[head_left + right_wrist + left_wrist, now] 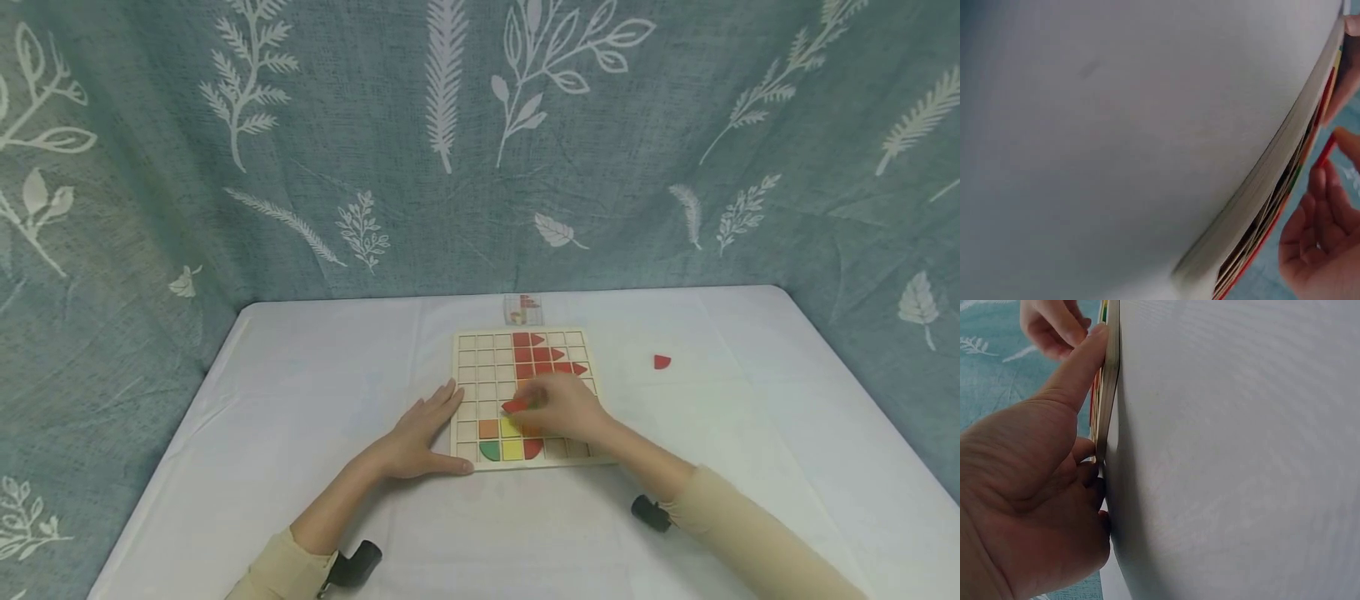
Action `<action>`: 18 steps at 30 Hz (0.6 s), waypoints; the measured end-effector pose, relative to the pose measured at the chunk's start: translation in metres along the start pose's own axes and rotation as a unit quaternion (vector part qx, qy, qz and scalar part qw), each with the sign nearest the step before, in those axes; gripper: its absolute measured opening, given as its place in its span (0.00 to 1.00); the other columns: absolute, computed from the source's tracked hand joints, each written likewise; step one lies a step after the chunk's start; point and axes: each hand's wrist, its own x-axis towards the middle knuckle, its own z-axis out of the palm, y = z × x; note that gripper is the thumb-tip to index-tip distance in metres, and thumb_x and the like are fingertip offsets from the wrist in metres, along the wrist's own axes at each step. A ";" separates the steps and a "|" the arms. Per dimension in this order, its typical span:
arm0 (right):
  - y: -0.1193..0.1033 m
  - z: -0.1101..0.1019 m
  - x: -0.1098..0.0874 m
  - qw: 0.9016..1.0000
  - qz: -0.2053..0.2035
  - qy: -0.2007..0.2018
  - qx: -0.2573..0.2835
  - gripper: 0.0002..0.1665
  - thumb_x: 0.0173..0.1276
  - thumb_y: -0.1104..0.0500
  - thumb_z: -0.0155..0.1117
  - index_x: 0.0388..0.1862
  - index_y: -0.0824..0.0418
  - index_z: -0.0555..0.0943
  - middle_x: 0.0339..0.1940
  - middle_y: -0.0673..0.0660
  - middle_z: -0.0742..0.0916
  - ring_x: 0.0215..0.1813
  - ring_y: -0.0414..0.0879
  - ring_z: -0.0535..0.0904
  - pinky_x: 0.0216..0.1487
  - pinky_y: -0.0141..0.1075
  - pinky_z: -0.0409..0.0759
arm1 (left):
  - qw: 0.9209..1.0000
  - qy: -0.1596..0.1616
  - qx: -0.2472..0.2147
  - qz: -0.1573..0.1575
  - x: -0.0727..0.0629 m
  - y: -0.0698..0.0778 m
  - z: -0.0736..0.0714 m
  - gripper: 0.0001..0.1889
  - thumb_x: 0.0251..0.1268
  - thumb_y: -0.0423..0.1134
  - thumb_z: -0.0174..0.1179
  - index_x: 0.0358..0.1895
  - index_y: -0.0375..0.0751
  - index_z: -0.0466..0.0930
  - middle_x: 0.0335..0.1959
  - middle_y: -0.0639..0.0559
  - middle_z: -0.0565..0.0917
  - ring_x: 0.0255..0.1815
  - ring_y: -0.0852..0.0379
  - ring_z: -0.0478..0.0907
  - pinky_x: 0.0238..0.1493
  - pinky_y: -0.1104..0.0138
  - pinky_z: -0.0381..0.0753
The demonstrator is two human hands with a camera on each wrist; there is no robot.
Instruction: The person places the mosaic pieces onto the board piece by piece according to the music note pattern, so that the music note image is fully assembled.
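Note:
A wooden grid board lies on the white table, partly filled with coloured tiles. My left hand rests at its left side, fingers straight, with the thumb along the near left corner. Over the board's middle, my right hand pinches a red tile between thumb and fingers; in the right wrist view this red tile shows edge-on, above the board's surface. Red tiles form pointed rows at the top right. Lower down are an orange square, yellow squares, a green rounded tile and a red one. My right hand hides several cells.
A loose red quarter-round tile lies on the table right of the board. Behind the board is a small card printed with a coloured pattern. A leaf-patterned blue-green curtain hangs along the table's back and sides.

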 end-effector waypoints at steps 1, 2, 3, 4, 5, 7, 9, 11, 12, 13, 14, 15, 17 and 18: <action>-0.001 0.001 0.002 1.000 -0.006 0.002 -0.023 0.12 0.56 0.48 0.76 0.36 0.49 0.87 0.30 0.40 0.85 0.34 0.39 0.78 0.35 0.35 0.79 | 1.000 -0.001 0.001 -0.001 0.000 0.000 0.000 0.56 0.53 0.57 0.71 0.77 0.34 0.46 0.79 0.40 0.43 0.79 0.44 0.38 0.77 0.50 0.37; -0.002 0.002 0.005 0.999 -0.011 0.004 -0.043 0.12 0.56 0.47 0.76 0.35 0.49 0.87 0.29 0.40 0.85 0.33 0.38 0.78 0.35 0.35 0.79 | 1.000 -0.001 0.001 -0.001 0.000 0.000 0.000 0.56 0.53 0.58 0.70 0.77 0.34 0.46 0.79 0.40 0.43 0.79 0.44 0.38 0.77 0.50 0.37; -0.004 0.002 0.006 0.998 -0.014 0.006 -0.061 0.12 0.56 0.47 0.76 0.35 0.50 0.86 0.29 0.40 0.85 0.34 0.38 0.78 0.36 0.35 0.79 | 1.000 -0.002 0.001 -0.001 0.000 0.000 0.000 0.56 0.53 0.58 0.70 0.77 0.34 0.46 0.79 0.40 0.43 0.79 0.44 0.38 0.77 0.50 0.37; -0.004 0.003 0.008 0.997 -0.020 0.009 -0.081 0.12 0.56 0.47 0.76 0.34 0.50 0.86 0.29 0.40 0.84 0.34 0.38 0.77 0.36 0.34 0.79 | 1.000 -0.001 0.001 -0.001 0.000 0.001 0.000 0.56 0.53 0.57 0.71 0.77 0.34 0.46 0.79 0.40 0.43 0.79 0.44 0.38 0.77 0.50 0.37; -0.005 0.003 0.009 0.995 -0.023 0.011 -0.095 0.12 0.56 0.46 0.76 0.33 0.50 0.85 0.29 0.40 0.84 0.34 0.38 0.77 0.36 0.34 0.79 | 1.000 -0.001 0.001 -0.001 0.000 0.001 0.000 0.56 0.53 0.57 0.71 0.77 0.34 0.46 0.79 0.40 0.43 0.79 0.44 0.38 0.77 0.50 0.37; -0.006 0.003 0.011 0.993 -0.026 0.015 -0.117 0.13 0.56 0.44 0.76 0.31 0.50 0.85 0.28 0.41 0.83 0.34 0.39 0.76 0.35 0.34 0.78 | 1.000 -0.001 0.002 -0.001 0.000 0.001 0.000 0.57 0.53 0.57 0.71 0.77 0.34 0.46 0.79 0.40 0.43 0.79 0.44 0.38 0.77 0.50 0.37; -0.007 0.003 0.012 0.992 -0.027 0.015 -0.126 0.14 0.55 0.43 0.76 0.30 0.50 0.84 0.26 0.41 0.82 0.34 0.39 0.75 0.34 0.34 0.77 | 1.000 -0.001 -0.001 0.001 0.000 0.001 0.000 0.57 0.53 0.57 0.71 0.77 0.33 0.46 0.79 0.39 0.43 0.79 0.43 0.38 0.77 0.49 0.37; -0.007 0.003 0.011 0.992 -0.022 0.010 -0.126 0.14 0.55 0.42 0.76 0.29 0.49 0.84 0.25 0.40 0.81 0.34 0.40 0.73 0.33 0.34 0.76 | 1.000 -0.002 -0.002 0.000 0.000 0.000 0.000 0.57 0.53 0.57 0.71 0.77 0.33 0.46 0.79 0.39 0.43 0.79 0.43 0.38 0.77 0.50 0.37; -0.007 0.002 0.010 0.992 -0.020 0.009 -0.126 0.14 0.56 0.42 0.75 0.29 0.49 0.84 0.25 0.40 0.81 0.34 0.40 0.73 0.33 0.34 0.76 | 1.000 -0.002 -0.003 0.000 0.000 0.000 0.000 0.57 0.53 0.57 0.71 0.77 0.33 0.46 0.79 0.40 0.43 0.79 0.43 0.38 0.77 0.50 0.37; -0.007 0.002 0.010 0.992 -0.020 0.007 -0.125 0.13 0.56 0.42 0.75 0.29 0.49 0.84 0.25 0.40 0.81 0.34 0.40 0.73 0.33 0.34 0.76 | 1.000 -0.002 -0.003 -0.002 0.000 0.000 0.000 0.57 0.53 0.57 0.71 0.77 0.34 0.46 0.79 0.40 0.43 0.79 0.43 0.38 0.77 0.50 0.37; -0.007 0.002 0.010 0.992 -0.021 0.007 -0.125 0.13 0.57 0.43 0.75 0.29 0.48 0.84 0.26 0.40 0.81 0.35 0.40 0.73 0.33 0.34 0.76 | 1.000 -0.002 -0.003 -0.002 0.000 0.000 0.000 0.57 0.53 0.57 0.71 0.77 0.34 0.46 0.79 0.40 0.43 0.79 0.43 0.38 0.77 0.50 0.37; -0.007 0.003 0.009 0.992 -0.025 0.008 -0.126 0.12 0.58 0.43 0.74 0.29 0.48 0.85 0.26 0.40 0.82 0.35 0.40 0.73 0.33 0.34 0.76 | 1.000 -0.001 -0.002 -0.003 0.000 0.000 0.000 0.57 0.53 0.57 0.71 0.77 0.34 0.47 0.79 0.40 0.43 0.79 0.44 0.38 0.77 0.50 0.37; -0.006 0.003 0.009 0.991 -0.036 0.008 -0.126 0.11 0.60 0.44 0.73 0.31 0.49 0.86 0.28 0.40 0.84 0.37 0.40 0.74 0.35 0.35 0.77 | 1.000 0.000 -0.002 -0.003 0.000 0.000 0.000 0.57 0.53 0.57 0.71 0.77 0.34 0.47 0.79 0.40 0.43 0.79 0.44 0.38 0.77 0.49 0.37; -0.006 0.003 0.009 0.991 -0.042 0.008 -0.125 0.10 0.61 0.45 0.72 0.32 0.49 0.86 0.29 0.40 0.85 0.38 0.40 0.76 0.37 0.35 0.78 | 1.000 0.000 -0.001 -0.004 0.000 0.000 0.000 0.57 0.53 0.57 0.71 0.77 0.34 0.47 0.79 0.40 0.43 0.79 0.44 0.38 0.77 0.49 0.37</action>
